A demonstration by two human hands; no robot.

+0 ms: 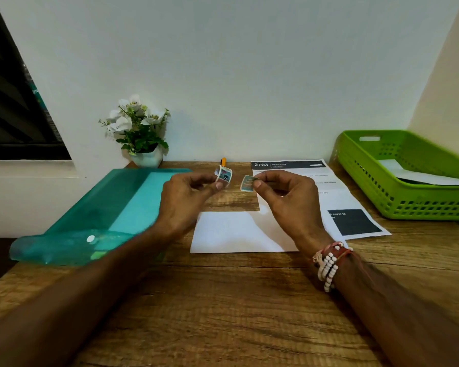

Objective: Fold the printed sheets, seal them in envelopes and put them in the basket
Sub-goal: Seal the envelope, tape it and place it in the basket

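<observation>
While both hands hover above the middle of the worktop (223, 308), I see them apart, each clamped on something small. The left hand (186, 197) pinches a curled strip of stickers (224, 176) between thumb and fingertips. The right hand (289, 200) pinches a single sticker (247, 183) the same way, and a clear gap shows between the two pieces. They look like stamps, though the print is too small for me to read.

Around them now: a teal plastic folder (104, 213) with a snap button lies along the left edge, its near end hanging over that edge. A white pot of artificial flowers (143, 133) stands at the back edge against the wall. An orange pen (223, 161) pokes out at the back edge, mostly hidden behind the sticker strip. Beaded bracelets (329, 263) circle the right wrist.

The task pieces: a white envelope (231, 234) lies flat just below the hands, and the right wrist covers its right end. The printed sheet (337, 192), unfolded and headed 2703, lies flat to its right, partly blocked by the right hand.

Containers: the green basket (408, 205) sits at the right edge, just beside the sheet. Inside lies white paper (429, 178); envelope or sheet, I cannot tell.
</observation>
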